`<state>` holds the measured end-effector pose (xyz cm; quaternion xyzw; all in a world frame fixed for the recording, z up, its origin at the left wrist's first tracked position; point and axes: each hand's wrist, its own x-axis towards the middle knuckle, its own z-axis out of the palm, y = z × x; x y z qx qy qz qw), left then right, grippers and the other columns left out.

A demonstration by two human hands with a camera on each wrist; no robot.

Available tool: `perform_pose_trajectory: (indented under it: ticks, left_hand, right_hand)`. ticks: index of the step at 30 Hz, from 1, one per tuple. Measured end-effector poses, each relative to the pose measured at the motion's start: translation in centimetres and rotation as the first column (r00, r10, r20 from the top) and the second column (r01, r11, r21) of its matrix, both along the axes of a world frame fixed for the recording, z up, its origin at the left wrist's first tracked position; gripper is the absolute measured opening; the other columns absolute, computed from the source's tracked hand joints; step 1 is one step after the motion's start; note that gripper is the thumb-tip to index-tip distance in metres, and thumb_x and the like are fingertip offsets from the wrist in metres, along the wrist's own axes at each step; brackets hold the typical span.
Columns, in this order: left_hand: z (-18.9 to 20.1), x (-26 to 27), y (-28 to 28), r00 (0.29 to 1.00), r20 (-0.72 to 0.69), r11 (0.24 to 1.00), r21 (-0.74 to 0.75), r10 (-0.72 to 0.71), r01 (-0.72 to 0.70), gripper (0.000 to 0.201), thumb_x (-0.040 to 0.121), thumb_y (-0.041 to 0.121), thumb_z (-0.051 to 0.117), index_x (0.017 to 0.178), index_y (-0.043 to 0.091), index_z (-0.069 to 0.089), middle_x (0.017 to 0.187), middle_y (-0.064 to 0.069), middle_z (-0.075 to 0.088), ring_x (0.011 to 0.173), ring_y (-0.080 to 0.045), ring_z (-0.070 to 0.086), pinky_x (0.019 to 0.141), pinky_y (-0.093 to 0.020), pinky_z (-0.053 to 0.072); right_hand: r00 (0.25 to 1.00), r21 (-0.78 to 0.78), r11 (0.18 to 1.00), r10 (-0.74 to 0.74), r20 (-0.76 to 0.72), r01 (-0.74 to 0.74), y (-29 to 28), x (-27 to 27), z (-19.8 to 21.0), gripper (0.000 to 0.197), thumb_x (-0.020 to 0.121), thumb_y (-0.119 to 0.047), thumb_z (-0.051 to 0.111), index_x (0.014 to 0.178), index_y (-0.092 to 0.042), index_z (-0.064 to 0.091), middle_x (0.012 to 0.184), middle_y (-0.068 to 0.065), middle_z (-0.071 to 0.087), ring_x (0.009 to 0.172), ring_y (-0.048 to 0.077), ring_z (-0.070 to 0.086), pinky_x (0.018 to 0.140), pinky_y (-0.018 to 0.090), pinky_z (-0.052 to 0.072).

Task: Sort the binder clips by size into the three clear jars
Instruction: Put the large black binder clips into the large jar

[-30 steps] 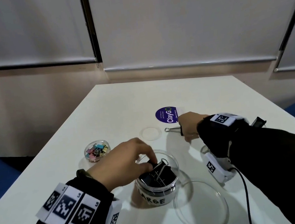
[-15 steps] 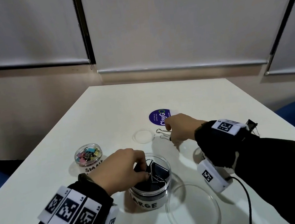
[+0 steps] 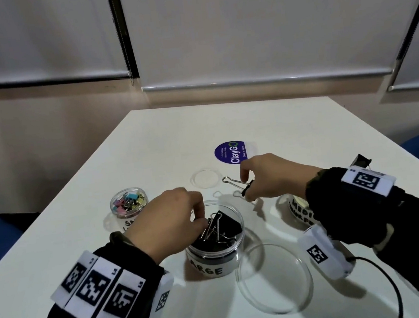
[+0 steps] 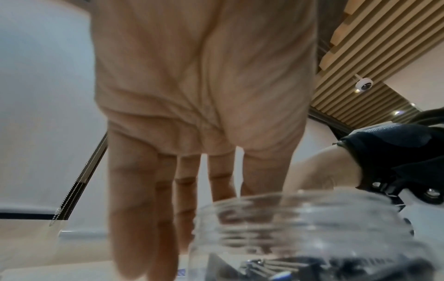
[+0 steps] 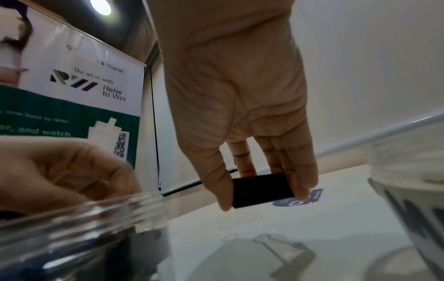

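A large black binder clip stands tilted in the clear jar labelled LARGE, on top of other black clips. My left hand reaches over that jar's rim and pinches the clip's wire handles. My right hand pinches a smaller black binder clip by its body, a little above the table, its wire handles pointing left. The jar labelled MEDIUM stands half hidden behind my right wrist. The small jar at the left holds several coloured clips.
A small clear lid lies behind the LARGE jar, and a large clear lid lies at its front right. A round purple sticker sits further back on the white table. A black cable trails from my right wrist.
My right hand has picked the smaller clip up off the table and drawn it nearer. My left hand has lowered the large clip deeper into the LARGE jar.
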<state>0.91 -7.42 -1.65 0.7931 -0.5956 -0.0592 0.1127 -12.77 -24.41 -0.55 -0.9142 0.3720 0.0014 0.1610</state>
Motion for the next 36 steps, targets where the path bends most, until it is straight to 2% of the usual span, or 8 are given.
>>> perform_pose_trajectory:
  ticks: [3, 11, 17, 21, 23, 26, 32, 36]
  left_hand:
    - [-0.1, 0.0, 0.3, 0.999, -0.007, 0.994, 0.108, 0.033, -0.032, 0.018, 0.086, 0.045, 0.063, 0.100, 0.035, 0.067, 0.100, 0.011, 0.061, 0.093, -0.011, 0.055, 0.074, -0.025, 0.042]
    - [-0.7, -0.3, -0.1, 0.998, -0.057, 0.988, 0.156, 0.024, -0.015, 0.040, 0.090, 0.044, 0.059, 0.128, 0.030, 0.058, 0.121, 0.004, 0.062, 0.110, -0.014, 0.055, 0.078, -0.023, 0.037]
    - [-0.5, -0.3, 1.0, 0.991, -0.119, 0.997, -0.033, 0.065, -0.069, 0.024, 0.090, 0.035, 0.060, 0.111, 0.026, 0.053, 0.115, 0.002, 0.063, 0.093, -0.016, 0.055, 0.076, -0.028, 0.042]
    - [-1.1, 0.1, 1.8, 0.954, -0.257, 0.985, -0.033, 0.156, -0.170, 0.029, 0.094, 0.023, 0.054, 0.123, 0.018, 0.048, 0.103, 0.002, 0.069, 0.077, -0.015, 0.057, 0.062, -0.025, 0.042]
    - [-1.3, 0.1, 1.8, 0.936, -0.302, 0.980, -0.026, 0.183, -0.200, 0.022, 0.096, 0.021, 0.050, 0.117, 0.016, 0.056, 0.094, -0.002, 0.070, 0.068, -0.016, 0.063, 0.055, -0.024, 0.048]
    - [-1.2, 0.3, 1.7, 0.903, -0.386, 0.974, -0.043, 0.191, -0.224, 0.021, 0.098, 0.016, 0.045, 0.104, 0.012, 0.065, 0.090, -0.006, 0.071, 0.065, -0.020, 0.071, 0.056, -0.028, 0.055]
    - [-0.6, 0.4, 2.3, 0.819, -0.526, 0.961, -0.008, 0.230, -0.275, 0.032, 0.096, 0.008, 0.044, 0.125, 0.017, 0.055, 0.092, -0.006, 0.070, 0.070, -0.024, 0.071, 0.061, -0.032, 0.057]
    - [-0.4, 0.6, 2.4, 0.842, -0.499, 0.967, -0.029, 0.205, -0.253, 0.030, 0.093, 0.008, 0.051, 0.119, 0.019, 0.060, 0.083, -0.004, 0.073, 0.071, -0.019, 0.072, 0.060, -0.030, 0.056]
  right_hand:
    - [0.999, 0.004, 1.000, -0.003, 0.049, 0.003, 0.4, -0.4, 0.1, 0.036, 0.075, -0.021, 0.073, 0.108, -0.019, 0.059, 0.085, -0.004, 0.058, 0.084, 0.018, 0.057, 0.068, 0.028, 0.048]
    - [0.986, 0.043, 0.999, -0.031, 0.163, 0.024, 1.4, -2.4, -0.4, 0.033, 0.073, -0.026, 0.077, 0.102, -0.024, 0.061, 0.084, -0.004, 0.064, 0.075, 0.014, 0.061, 0.059, 0.024, 0.046]
    - [0.933, 0.075, 0.997, -0.002, 0.360, -0.027, 3.6, -3.2, 0.7, 0.029, 0.074, -0.028, 0.080, 0.098, -0.026, 0.065, 0.090, -0.003, 0.067, 0.083, 0.016, 0.065, 0.075, 0.028, 0.048]
    - [0.886, 0.065, 0.992, 0.070, 0.458, -0.112, 6.3, -2.7, 1.0, 0.028, 0.079, -0.026, 0.076, 0.104, -0.030, 0.065, 0.084, -0.012, 0.063, 0.084, 0.004, 0.062, 0.077, 0.023, 0.048]
    - [0.891, 0.066, 0.987, 0.103, 0.443, -0.147, 7.2, -2.5, 0.8, 0.030, 0.081, -0.021, 0.072, 0.108, -0.033, 0.065, 0.079, -0.015, 0.061, 0.083, -0.001, 0.059, 0.076, 0.018, 0.047]
    - [0.919, 0.053, 0.984, 0.138, 0.369, -0.169, 7.7, -2.3, 0.8, 0.033, 0.081, -0.016, 0.068, 0.109, -0.033, 0.069, 0.086, -0.006, 0.062, 0.085, 0.012, 0.062, 0.078, 0.026, 0.050]
    - [0.933, -0.017, 0.976, 0.214, 0.290, -0.219, 8.6, -2.3, 0.9, 0.029, 0.080, -0.019, 0.063, 0.102, -0.035, 0.073, 0.101, -0.005, 0.055, 0.092, 0.012, 0.055, 0.081, 0.025, 0.046]
    - [0.930, -0.067, 0.959, 0.282, 0.236, -0.274, 9.7, -1.9, 0.7, 0.024, 0.079, -0.024, 0.061, 0.096, -0.034, 0.074, 0.102, -0.005, 0.054, 0.090, 0.014, 0.056, 0.079, 0.027, 0.046]
